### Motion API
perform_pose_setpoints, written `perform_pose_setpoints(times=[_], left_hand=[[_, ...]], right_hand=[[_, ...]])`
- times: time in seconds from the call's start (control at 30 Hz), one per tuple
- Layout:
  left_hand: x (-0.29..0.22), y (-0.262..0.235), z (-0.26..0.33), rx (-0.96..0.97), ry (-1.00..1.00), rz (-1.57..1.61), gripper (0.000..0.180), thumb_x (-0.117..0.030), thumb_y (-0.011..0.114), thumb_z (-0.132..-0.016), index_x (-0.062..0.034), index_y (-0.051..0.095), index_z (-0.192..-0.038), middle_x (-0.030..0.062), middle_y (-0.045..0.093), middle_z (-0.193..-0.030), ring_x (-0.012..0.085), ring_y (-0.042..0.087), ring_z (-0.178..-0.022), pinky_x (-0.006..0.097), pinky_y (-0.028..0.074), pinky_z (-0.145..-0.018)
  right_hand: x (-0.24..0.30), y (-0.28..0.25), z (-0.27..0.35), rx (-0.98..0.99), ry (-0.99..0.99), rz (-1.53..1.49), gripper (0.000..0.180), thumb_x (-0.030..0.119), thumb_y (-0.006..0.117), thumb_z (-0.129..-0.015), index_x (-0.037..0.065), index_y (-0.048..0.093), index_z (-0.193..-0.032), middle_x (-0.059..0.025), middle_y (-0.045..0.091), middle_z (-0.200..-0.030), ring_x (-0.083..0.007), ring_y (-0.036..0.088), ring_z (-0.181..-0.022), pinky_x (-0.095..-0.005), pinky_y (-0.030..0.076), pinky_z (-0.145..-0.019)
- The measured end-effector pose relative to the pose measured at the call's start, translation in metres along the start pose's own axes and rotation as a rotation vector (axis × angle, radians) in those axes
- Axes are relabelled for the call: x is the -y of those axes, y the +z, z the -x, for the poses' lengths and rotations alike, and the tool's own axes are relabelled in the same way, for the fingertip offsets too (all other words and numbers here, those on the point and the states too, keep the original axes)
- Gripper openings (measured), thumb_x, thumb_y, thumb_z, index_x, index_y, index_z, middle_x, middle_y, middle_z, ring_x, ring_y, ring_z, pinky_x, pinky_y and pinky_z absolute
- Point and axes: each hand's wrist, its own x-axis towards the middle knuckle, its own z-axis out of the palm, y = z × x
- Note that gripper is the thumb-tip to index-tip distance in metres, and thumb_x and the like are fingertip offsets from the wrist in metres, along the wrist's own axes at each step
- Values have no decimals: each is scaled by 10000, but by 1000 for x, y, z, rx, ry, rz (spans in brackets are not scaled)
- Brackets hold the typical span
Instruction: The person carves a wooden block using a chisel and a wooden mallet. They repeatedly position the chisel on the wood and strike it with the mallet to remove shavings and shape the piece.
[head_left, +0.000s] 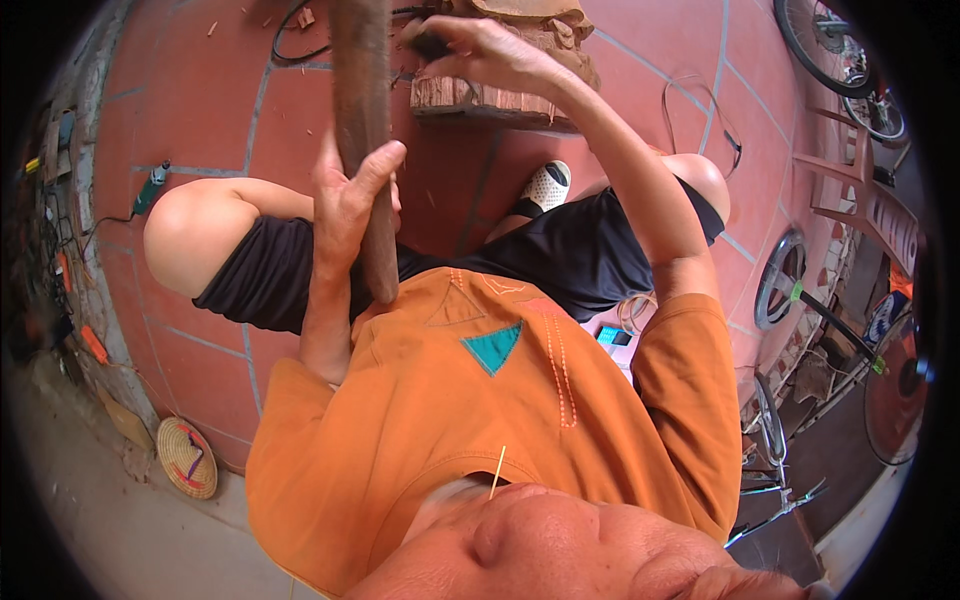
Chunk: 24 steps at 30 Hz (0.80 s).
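My left hand grips a long, dark brown piece of wood. The wood stands nearly upright, its lower end resting on my lap against the black shorts. My right hand reaches forward onto the top of a rough reddish wooden block on the floor. Its fingers close around a small dark object that I cannot make out. I sit with both knees bent, wearing an orange shirt.
The floor is red tile. A green power tool with a cable lies at left, and a conical straw hat at lower left. Bicycle wheels, a wooden chair and a fan stand at right. A black cable runs near the block.
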Motion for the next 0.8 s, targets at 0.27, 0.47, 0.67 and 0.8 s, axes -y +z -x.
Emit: perform_pose_setpoints(times=[0.27,0.47,0.67,0.8], left_hand=[[-10,-6,-3,-88,72,99,309,-187,714,-924,-40,508,-1102,25,577,-739,79,552,-522,211,473,-485],[-9,-3,-1,-54,62,11,327,-180,717,-923,-32,512,-1131,19,576,-763,76,552,-550,220,476,-511],[-21,9,0,-95,167,28,376,-162,729,-910,-33,500,-1179,17,577,-796,80,558,-559,226,475,-512],[-23,10,2,-104,194,-5,401,-162,733,-908,-36,497,-1207,16,581,-803,82,564,-561,228,474,-511]], right_hand=[[43,-38,9,-109,389,-325,443,48,652,-934,120,480,-1337,-39,602,-1023,-113,632,-787,-259,545,-598],[18,-14,-1,-157,21,0,448,43,698,-883,89,515,-1289,-116,619,-1018,-215,611,-901,-361,506,-782],[17,-17,-4,-123,-98,74,439,9,686,-861,60,528,-1267,-159,620,-1014,-288,608,-989,-401,470,-876],[17,-20,-2,-122,-55,70,438,-3,677,-858,55,530,-1266,-169,632,-1057,-291,619,-1007,-403,473,-885]])
